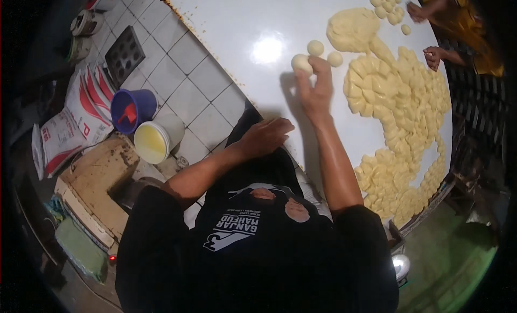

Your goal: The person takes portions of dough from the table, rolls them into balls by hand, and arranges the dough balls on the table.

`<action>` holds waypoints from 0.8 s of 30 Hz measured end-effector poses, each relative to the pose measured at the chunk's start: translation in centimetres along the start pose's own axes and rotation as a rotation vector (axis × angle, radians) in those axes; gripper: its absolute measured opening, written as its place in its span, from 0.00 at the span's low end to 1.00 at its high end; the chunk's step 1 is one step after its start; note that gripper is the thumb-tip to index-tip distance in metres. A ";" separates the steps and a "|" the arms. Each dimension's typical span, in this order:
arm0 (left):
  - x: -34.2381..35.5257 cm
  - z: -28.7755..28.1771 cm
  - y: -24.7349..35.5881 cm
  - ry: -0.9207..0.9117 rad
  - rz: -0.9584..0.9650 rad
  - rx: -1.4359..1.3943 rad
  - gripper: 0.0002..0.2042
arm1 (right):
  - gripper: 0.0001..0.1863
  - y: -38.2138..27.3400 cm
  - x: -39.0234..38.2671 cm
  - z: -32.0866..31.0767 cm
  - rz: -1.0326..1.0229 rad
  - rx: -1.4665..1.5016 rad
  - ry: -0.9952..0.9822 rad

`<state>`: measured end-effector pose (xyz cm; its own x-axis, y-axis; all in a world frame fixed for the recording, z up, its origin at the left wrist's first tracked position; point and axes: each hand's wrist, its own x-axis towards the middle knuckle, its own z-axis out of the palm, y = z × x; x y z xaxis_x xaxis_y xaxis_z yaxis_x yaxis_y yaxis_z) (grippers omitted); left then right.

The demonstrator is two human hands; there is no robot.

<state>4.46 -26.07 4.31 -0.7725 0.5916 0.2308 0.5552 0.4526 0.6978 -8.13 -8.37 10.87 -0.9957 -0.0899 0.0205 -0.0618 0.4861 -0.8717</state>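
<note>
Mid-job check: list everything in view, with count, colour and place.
Table: one, white, top centre to right
Dough: sprawling mass, yellow, table's right side
Larger balls: three, cream, left of dough
Small balls: several, cream, table's top right
Mould tray: one, dark, on tiles
Bucket: one, purple, left; red scoop inside
Pail: one, white, yellow inside, beside bucket
Sacks: several, white-red, far left
Box: one, brown, below sacks
Dim rim: more items, unclear
Co-worker's hands: two, table's upper-right edge
Shirt: one, black, lower centre
Left hand: one, bare, near table's edge
Right hand: one, bare, holding a larger ball
</note>
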 end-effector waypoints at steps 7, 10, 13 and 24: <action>3.6 1.4 1.6 -0.172 0.061 -0.240 0.14 | 0.13 2.3 -6.7 -6.0 -0.012 -0.111 0.198; 7.4 5.0 3.9 -0.280 0.062 -0.391 0.18 | 0.08 6.6 -14.1 -11.1 -0.237 -0.421 0.146; 15.3 8.4 10.5 -0.277 0.256 -0.437 0.15 | 0.07 8.0 -20.2 -18.1 0.139 -0.257 0.372; 42.1 38.8 36.7 -0.404 0.383 -0.475 0.15 | 0.08 25.1 -39.0 -48.5 0.774 -0.206 0.983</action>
<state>4.23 41.35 13.36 -0.3259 0.8921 0.3130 0.4989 -0.1190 0.8585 25.84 49.51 11.95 -0.4016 0.9154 -0.0282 0.6356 0.2565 -0.7282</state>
